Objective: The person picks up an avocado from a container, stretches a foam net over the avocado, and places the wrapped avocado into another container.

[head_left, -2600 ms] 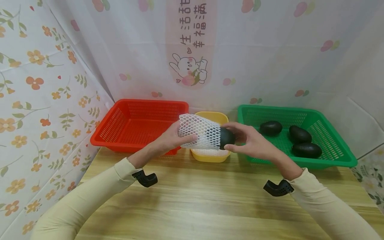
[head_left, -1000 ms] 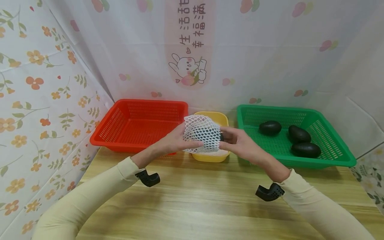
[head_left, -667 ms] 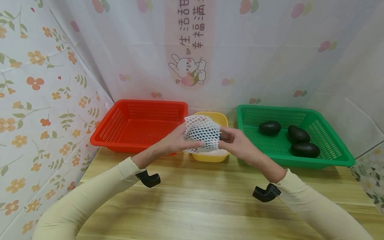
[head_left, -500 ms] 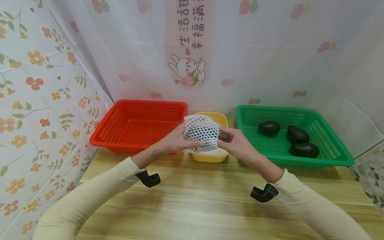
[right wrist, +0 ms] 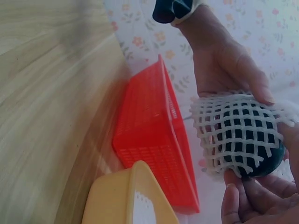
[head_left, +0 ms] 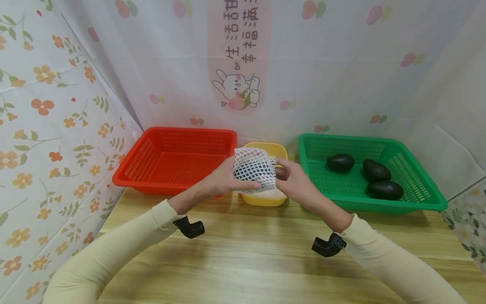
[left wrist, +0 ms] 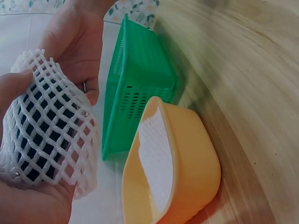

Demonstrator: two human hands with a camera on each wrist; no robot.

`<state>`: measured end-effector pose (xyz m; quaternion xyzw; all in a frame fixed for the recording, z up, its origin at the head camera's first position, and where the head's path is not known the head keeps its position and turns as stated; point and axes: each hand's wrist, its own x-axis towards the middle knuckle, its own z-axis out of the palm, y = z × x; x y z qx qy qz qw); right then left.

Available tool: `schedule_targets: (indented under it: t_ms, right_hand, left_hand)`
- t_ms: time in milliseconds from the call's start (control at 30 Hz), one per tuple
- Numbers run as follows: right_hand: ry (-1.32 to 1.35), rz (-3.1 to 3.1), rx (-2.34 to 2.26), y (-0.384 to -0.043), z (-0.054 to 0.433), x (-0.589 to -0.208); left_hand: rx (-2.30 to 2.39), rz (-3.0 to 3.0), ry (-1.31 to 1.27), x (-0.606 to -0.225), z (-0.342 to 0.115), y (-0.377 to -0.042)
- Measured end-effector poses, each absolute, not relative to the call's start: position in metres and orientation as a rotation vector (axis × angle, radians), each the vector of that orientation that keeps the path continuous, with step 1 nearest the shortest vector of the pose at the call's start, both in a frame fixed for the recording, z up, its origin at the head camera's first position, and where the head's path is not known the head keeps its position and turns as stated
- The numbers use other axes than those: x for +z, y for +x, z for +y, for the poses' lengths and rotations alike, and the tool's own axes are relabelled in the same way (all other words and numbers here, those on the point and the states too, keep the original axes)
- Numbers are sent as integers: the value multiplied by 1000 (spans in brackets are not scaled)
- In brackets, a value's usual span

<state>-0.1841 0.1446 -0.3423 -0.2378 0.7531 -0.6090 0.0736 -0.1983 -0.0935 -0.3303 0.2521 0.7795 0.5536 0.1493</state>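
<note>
A white foam net sleeve [head_left: 255, 169] is around a dark avocado, held up above the yellow basket. My left hand [head_left: 222, 178] holds the sleeve from the left, its thumb lying along the front of the mesh. At the other end, my right hand [head_left: 296, 183] grips the net's edge with thumb and fingers. In the right wrist view, one bare dark end of the avocado [right wrist: 271, 162] pokes out by the right hand's fingers; the mesh covers the rest. The left wrist view shows dark skin through the net [left wrist: 49, 126]. Some right fingertips are hidden behind the sleeve.
A red basket [head_left: 133, 179] stands at the left. More white foam nets [head_left: 271, 194] lie in the small yellow basket [head_left: 263, 202] in the middle. The green basket [head_left: 417, 169] at the right holds three avocados [head_left: 340, 162]. All stand on a wooden table [head_left: 250, 253] before a patterned curtain.
The avocado's right end stuck out of the net at first; the mesh now covers most of it. My right hand has moved left along with it. The left hand has barely shifted.
</note>
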Motion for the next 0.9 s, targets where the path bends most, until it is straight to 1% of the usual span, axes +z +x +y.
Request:
schedule_targets:
  t_ms: [300,433,567,733,900]
  right_hand:
    - [-713,2251,-1803,-184,150,-344]
    - [-646,2369,-1755,-183,157,-345]
    - [-581,2437,-1800,-184,162,-346]
    - [-518,2357,-1932,-186,160,-345]
    - [-505,2266,-1833,-188,151,-343]
  left_hand:
    - [1570,2290,672,-330,-96,-199]
    - [1593,2300,660,-329,-99,-199]
    - [1600,2325,639,-329,-100,-199]
    - [1568,2363,635,-330,-99,-200]
    - [1539,2392,671,-331,-97,-201]
